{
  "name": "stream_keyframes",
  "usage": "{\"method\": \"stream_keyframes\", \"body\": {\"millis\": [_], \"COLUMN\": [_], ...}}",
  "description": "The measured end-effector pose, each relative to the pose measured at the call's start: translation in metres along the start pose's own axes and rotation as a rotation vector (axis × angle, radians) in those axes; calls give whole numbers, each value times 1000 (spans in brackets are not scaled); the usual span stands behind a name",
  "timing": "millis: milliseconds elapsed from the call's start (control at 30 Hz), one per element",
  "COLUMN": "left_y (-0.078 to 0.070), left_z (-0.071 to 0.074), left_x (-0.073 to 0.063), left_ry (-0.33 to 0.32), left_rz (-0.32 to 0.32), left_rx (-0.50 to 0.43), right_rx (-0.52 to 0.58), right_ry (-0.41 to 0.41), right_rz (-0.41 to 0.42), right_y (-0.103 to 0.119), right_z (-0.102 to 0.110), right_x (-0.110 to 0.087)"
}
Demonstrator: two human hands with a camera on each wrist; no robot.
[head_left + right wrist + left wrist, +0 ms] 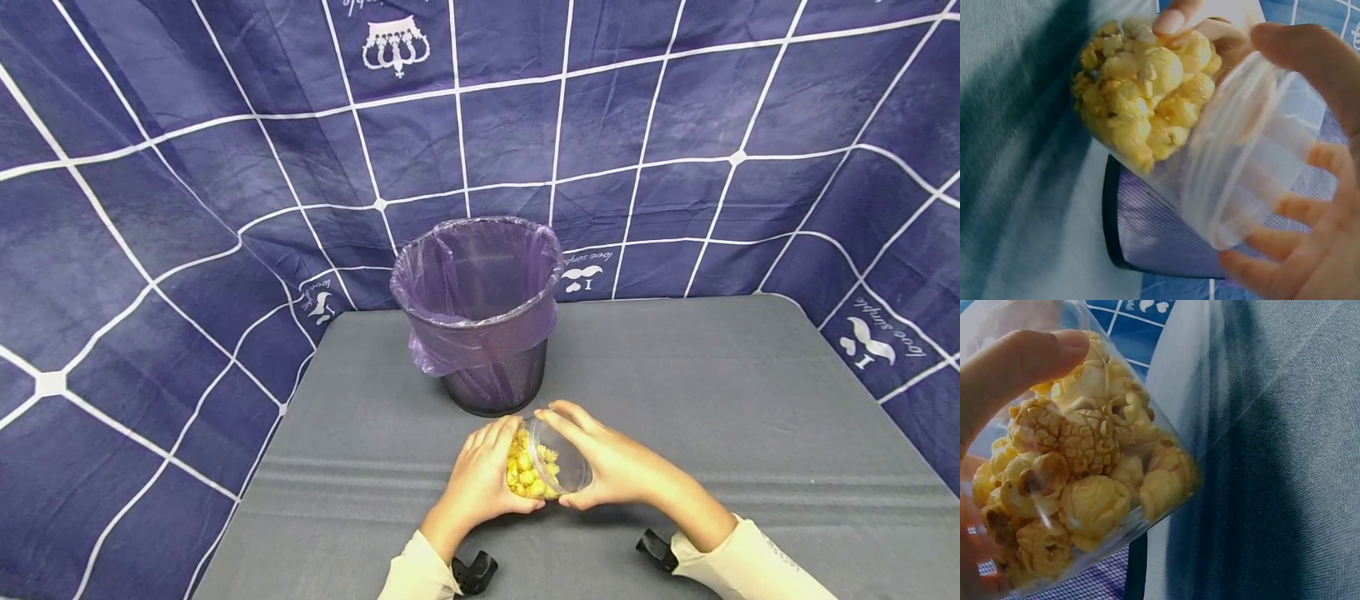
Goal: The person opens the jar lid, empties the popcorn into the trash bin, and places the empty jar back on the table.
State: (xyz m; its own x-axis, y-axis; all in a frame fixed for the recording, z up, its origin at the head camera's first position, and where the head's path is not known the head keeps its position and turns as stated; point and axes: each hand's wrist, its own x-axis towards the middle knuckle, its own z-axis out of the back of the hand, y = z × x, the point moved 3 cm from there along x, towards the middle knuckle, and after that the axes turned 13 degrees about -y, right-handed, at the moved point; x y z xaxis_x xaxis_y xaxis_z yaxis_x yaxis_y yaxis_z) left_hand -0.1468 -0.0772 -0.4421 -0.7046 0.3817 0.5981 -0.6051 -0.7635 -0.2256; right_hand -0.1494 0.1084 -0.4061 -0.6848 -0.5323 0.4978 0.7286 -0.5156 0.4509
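A clear plastic jar of yellow popcorn (pixel 522 471) lies tilted between both hands, above the grey surface. My left hand (pixel 483 475) grips its popcorn-filled body, with the thumb (pixel 1041 359) across the near side in the left wrist view. My right hand (pixel 618 458) holds the other end, fingers and thumb spread round a clear lid (pixel 1291 144) beside the ridged ring of the jar's mouth. Whether the lid is seated or loose I cannot tell. The popcorn (pixel 1147 94) is gathered toward the jar's base end.
Just beyond the hands stands a black mesh bin (pixel 495 375) lined with a purple plastic bag (pixel 480 333) folded over its rim. A grey cloth surface (pixel 712 375) lies beneath. Blue cloth (pixel 510 142) with white grid lines hangs behind and at both sides.
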Motion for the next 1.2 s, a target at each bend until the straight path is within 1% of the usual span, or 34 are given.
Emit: {"method": "stream_keyframes", "body": {"millis": [67,133,200,367,433,500,600,700,800,867,967,1033,1100,1133,1200], "left_y": [0,-1,-1,-3,-3,-4,-4,-4,-4,-3,-2,-1,-1,0,1], "left_z": [-1,-1,-1,-3,-3,-3,-3,-3,-3,-2,-1,-1,-1,-2,-2], "left_x": [0,0,0,1,1,2,2,1,1,1,2,2,2,2,1], "left_ry": [-9,-21,-32,-55,-62,-70,-78,-82,-79,-78,-74,-65,-54,-48,-39], "left_rz": [2,1,-3,-18,-23,-31,-41,-45,-46,-45,-41,-33,-24,-20,-12], "left_rx": [11,19,27,43,48,52,58,63,57,49,40,38,34,33,28], "right_rx": [12,-3,-26,-102,-121,-124,-117,-93,-39,8,64,80,69,52,12], "right_ry": [32,42,36,14,19,20,7,-15,-22,-13,23,51,76,81,77], "right_rz": [-22,-65,-147,-394,-457,-489,-478,-428,-343,-268,-164,-116,-94,-96,-132], "right_y": [0,0,1,2,3,3,3,2,1,0,-3,-4,-4,-4,-3], "right_z": [2,3,4,1,-1,-2,-2,-1,0,2,4,5,5,5,4], "right_x": [-1,-3,-4,-5,-3,-2,-1,-1,-2,-2,-3,-3,-3,-3,-4]}}
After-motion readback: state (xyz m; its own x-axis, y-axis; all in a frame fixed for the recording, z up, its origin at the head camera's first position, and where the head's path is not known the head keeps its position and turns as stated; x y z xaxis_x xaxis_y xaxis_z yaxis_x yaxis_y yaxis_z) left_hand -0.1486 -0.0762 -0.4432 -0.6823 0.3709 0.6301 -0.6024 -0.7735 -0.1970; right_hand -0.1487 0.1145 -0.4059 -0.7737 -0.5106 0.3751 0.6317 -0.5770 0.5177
